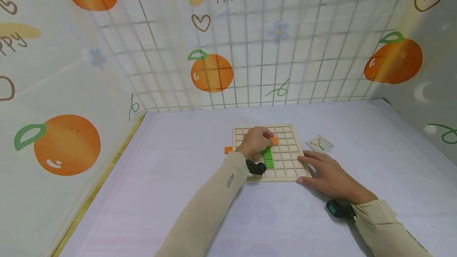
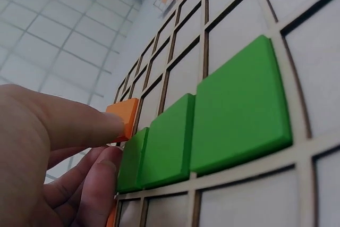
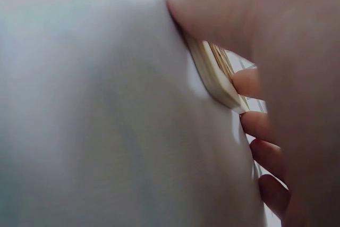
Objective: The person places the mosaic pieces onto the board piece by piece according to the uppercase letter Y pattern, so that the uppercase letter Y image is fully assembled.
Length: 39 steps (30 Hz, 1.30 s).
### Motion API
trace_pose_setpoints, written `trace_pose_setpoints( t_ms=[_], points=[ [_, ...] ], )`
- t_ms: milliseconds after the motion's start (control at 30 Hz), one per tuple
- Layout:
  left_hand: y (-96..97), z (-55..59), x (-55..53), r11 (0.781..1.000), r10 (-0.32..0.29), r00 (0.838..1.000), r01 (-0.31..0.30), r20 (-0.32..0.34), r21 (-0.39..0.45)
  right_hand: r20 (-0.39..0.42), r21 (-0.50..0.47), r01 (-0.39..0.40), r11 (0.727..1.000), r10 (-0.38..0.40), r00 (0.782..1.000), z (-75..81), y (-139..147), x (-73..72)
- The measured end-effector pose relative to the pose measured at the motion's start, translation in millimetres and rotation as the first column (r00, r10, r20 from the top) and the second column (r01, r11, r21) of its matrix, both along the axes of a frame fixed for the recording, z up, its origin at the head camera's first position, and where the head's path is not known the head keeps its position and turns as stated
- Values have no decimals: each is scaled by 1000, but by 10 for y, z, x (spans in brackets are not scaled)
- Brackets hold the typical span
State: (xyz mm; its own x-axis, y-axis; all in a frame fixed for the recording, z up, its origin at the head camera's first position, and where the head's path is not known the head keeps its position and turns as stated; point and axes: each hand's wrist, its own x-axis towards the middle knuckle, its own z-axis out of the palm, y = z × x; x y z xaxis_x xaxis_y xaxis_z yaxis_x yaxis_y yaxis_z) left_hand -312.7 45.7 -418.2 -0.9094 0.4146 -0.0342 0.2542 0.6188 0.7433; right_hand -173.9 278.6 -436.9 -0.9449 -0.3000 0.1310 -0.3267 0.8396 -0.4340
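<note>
A wooden grid board lies flat on the table. Three green square tiles sit in a row in its cells. My left hand reaches over the board and pinches an orange tile at the far end of that green row. At the board's near right corner rests my right hand, fingers spread, the thumb at the front rim and fingertips on the right rim. More orange shows just behind the left hand, which hides part of the grid.
An orange tile lies at the board's left edge. Right of the board is a small card printed with a coloured grid pattern. A curtain with orange-fruit prints hangs around the white-covered table.
</note>
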Motion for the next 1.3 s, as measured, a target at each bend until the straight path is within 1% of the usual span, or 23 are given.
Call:
trace_pose_setpoints(
  t_ms=[167, 300, 567, 800, 900, 967, 1000, 1067, 1100, 1133, 1200, 1300],
  points=[
    [-20, 23, -7, 1000, -4, 1000, 4, 4, -2, 1, -1, 3, 1000, -3, 1000, 4, -11, -13],
    [-47, 44, 11, 1000, -1, 1000, 1, 9, 4, 7, -4, 1, 1000, -1, 1000, 9, -20, -18],
    [-38, 49, 19, 1000, -7, 1000, 7, 1, -8, 10, 11, 1, 1000, -1, 1000, 9, -3, -37],
    [-2, 44, 19, 999, -5, 1000, 4, -14, -54, 14, 14, 9, 1000, -9, 1000, 10, 5, -33],
    [-11, 41, 25, 999, -9, 1000, 8, -15, -41, 17, 11, 12, 1000, -12, 1000, 16, -1, -30],
    [-35, 38, 41, 1000, -8, 1000, 8, -12, -8, 20, 6, 11, 1000, -11, 1000, 17, -6, -27],
    [-50, 38, 51, 1000, -5, 1000, 5, -9, 22, 21, 4, 11, 1000, -11, 1000, 15, -6, -25],
    [-84, 30, 73, 995, 3, 1000, -4, 6, 100, 29, 4, 14, 1000, -14, 999, 13, -9, -22],
    [-102, 23, 81, 989, 11, 1000, -14, 19, 148, 32, 6, 16, 1000, -16, 999, 10, -10, -21],
    [-119, 15, 90, 980, 19, 999, -25, 31, 195, 34, 7, 18, 1000, -18, 999, 7, -9, -19],
    [-150, 4, 104, 955, 23, 998, -38, 55, 293, 36, 11, 24, 1000, -25, 999, 3, -5, -15],
    [-223, -8, 129, 915, 29, 995, -63, 91, 399, 31, 14, 25, 1000, -25, 999, -3, -15, -15]
  ],
)
